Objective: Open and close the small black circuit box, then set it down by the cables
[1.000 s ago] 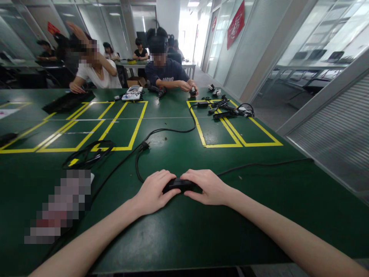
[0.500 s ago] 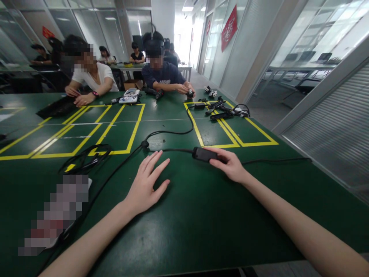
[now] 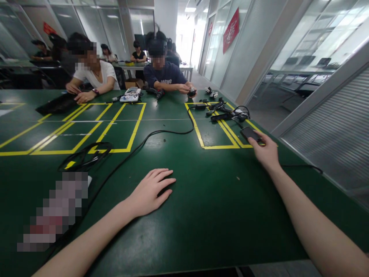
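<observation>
Head view: right hand (image 3: 266, 153) reaches to the right-centre of the frame, fingers (image 3: 255, 144) grasping a black power adapter (image 3: 249, 133) that sits on the yellow tape line (image 3: 221, 146) at the near right corner of a marked box. Left hand (image 3: 150, 191) lies flat on the green worktop (image 3: 201, 215) at lower centre, fingers released and spread, holding nothing. A black cable (image 3: 161, 132) runs from centre frame toward the lower left. A coiled cable (image 3: 86, 156) lies left of centre. A heap of black adapters and cords (image 3: 227, 111) sits just beyond the right hand. Two people sit at the far edge, upper left and upper centre.
</observation>
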A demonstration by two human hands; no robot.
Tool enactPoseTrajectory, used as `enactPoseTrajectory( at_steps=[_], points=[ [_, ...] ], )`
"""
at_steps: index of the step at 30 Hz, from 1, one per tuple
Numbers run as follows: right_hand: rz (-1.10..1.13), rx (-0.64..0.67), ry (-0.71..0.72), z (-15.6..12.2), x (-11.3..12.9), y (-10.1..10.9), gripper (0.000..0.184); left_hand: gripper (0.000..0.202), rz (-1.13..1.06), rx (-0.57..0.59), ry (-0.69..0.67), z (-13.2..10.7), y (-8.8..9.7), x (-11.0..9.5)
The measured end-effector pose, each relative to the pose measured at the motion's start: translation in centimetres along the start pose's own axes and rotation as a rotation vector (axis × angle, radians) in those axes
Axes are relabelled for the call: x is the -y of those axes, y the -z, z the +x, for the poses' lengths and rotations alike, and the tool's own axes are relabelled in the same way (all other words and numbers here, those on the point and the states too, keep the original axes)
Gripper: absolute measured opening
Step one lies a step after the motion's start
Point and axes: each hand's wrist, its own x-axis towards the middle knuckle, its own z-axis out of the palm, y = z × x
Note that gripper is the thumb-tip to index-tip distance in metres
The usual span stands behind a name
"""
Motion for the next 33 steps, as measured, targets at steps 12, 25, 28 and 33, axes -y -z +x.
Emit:
enactPoseTrajectory(
  at_steps=[12,25,28,33],
  points=[
    [-0.281,-0.128,-0.239,-0.3,0.4,-0.1,0.053,0.033,-0.007,0.003,-0.001,-0.1,0.0,0.1],
    [-0.367,0.052,-0.152,-0.6,-0.2,0.1,0.057,0.033,0.023,0.026,-0.001,-0.1,-0.1,0.2],
    [-0.328,0.035,-0.291,-0.6,0.6,0.2,0.057,0.032,0.026,0.025,-0.002,-0.1,-0.2,0.2],
    [-0.364,0.037,-0.382,-0.4,0.8,0.5,0.052,0.033,0.034,0.033,0.0,0.0,-0.2,0.2]
  ],
)
